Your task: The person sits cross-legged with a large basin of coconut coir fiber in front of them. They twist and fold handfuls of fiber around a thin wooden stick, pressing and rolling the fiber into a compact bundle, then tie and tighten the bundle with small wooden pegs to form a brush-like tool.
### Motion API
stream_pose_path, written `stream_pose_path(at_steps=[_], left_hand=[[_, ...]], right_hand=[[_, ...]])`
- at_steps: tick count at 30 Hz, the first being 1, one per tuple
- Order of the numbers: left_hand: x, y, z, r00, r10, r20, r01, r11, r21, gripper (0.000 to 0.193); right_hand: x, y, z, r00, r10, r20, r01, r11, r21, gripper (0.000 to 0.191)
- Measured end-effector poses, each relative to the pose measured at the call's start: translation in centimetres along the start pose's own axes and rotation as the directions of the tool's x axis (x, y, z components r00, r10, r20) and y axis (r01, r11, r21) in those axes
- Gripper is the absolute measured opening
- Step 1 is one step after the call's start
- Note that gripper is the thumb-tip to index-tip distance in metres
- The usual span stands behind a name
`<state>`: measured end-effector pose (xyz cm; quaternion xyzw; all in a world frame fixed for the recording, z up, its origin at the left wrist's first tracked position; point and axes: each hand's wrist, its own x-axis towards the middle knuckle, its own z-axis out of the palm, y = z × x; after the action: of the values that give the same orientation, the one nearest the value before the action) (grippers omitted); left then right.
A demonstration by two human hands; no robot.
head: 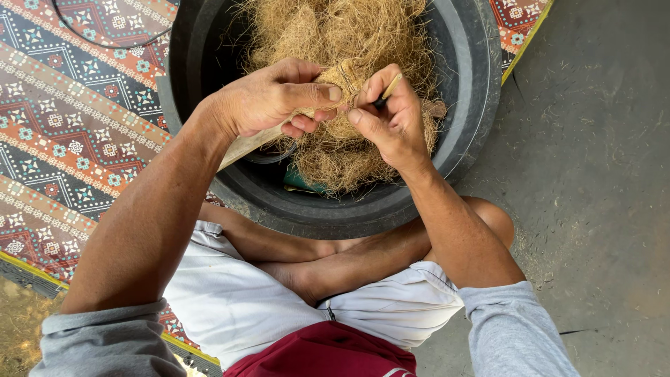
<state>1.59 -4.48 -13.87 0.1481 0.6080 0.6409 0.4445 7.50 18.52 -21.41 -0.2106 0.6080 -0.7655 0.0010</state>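
Note:
My left hand (269, 98) grips a pale wooden stick (244, 145) and pinches a small wad of brown coconut fibre (343, 75) at its upper end. My right hand (391, 115) meets it from the right, fingers closed on a thin dark tool with a yellowish tip (387, 91) that touches the wad. Both hands hover over a round black tub (467, 119) filled with a loose heap of the same fibre (342, 28). A green object (300, 181) lies partly hidden under the heap.
I sit cross-legged, with bare legs (335, 262) and white shorts (237, 300) below the tub. A patterned mat (63, 126) spreads left. Grey concrete floor (593, 174) lies right. A dark cord (105, 42) curls on the mat at top left.

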Motion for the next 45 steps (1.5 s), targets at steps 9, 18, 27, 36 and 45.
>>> stream_pose_path(at_steps=[9,18,27,36,45], left_hand=[[-0.2,-0.2,0.5,0.998,0.061,-0.013,-0.06,0.997,0.056,0.022],[-0.4,0.0,1.1,0.994,0.092,-0.055,-0.085,0.99,0.114,0.019],[-0.2,-0.4,1.4,0.972,0.228,-0.06,-0.191,0.909,0.369,0.039],[-0.1,-0.9,0.8,0.976,0.209,-0.064,-0.169,0.906,0.388,0.029],[0.1,-0.9,0.2,0.992,0.123,0.009,-0.123,0.991,0.06,0.015]], right_hand=[[0.3,0.5,-0.4,0.999,-0.018,-0.046,0.01,0.985,-0.174,0.027],[0.1,0.9,-0.3,0.994,-0.094,-0.061,0.07,0.947,-0.313,0.024],[0.0,1.3,-0.3,0.996,-0.073,-0.06,0.057,0.972,-0.229,0.03],[0.2,1.4,-0.6,0.999,0.023,-0.042,-0.025,0.998,-0.065,0.034],[0.1,0.4,0.2,0.991,-0.12,0.054,0.13,0.827,-0.547,0.039]])
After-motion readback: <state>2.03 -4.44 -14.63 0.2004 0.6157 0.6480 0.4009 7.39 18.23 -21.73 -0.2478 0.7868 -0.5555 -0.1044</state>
